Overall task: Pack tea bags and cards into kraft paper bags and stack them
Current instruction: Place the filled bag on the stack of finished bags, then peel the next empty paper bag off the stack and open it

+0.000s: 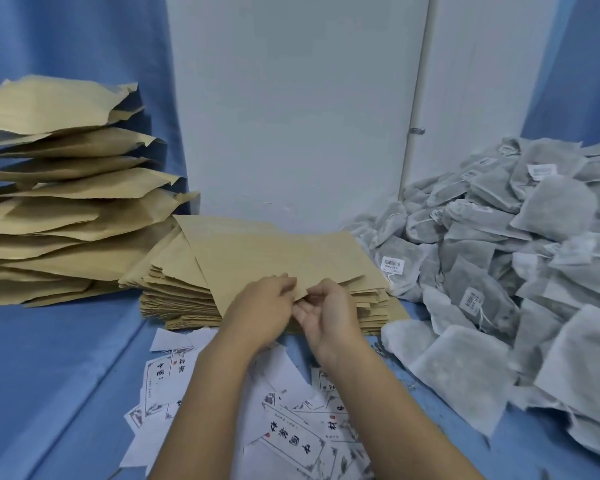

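Note:
A flat pile of empty kraft paper bags (371, 303) lies in the middle of the blue table. The top kraft bag (274, 258) sits skewed on it, and both hands are at its near edge. My left hand (260, 306) pinches that edge from above. My right hand (326, 313) is palm up, with the fingers curled at the same edge, under the paper. White printed cards (291, 441) are scattered in front, partly under my forearms. A big heap of grey tea bags (499, 258) with white barcode tags fills the right side.
A tall, uneven stack of filled kraft bags (59, 202) stands at the left. A white wall panel (291, 116) rises behind the pile, with blue cloth (49, 375) over the table and both side walls.

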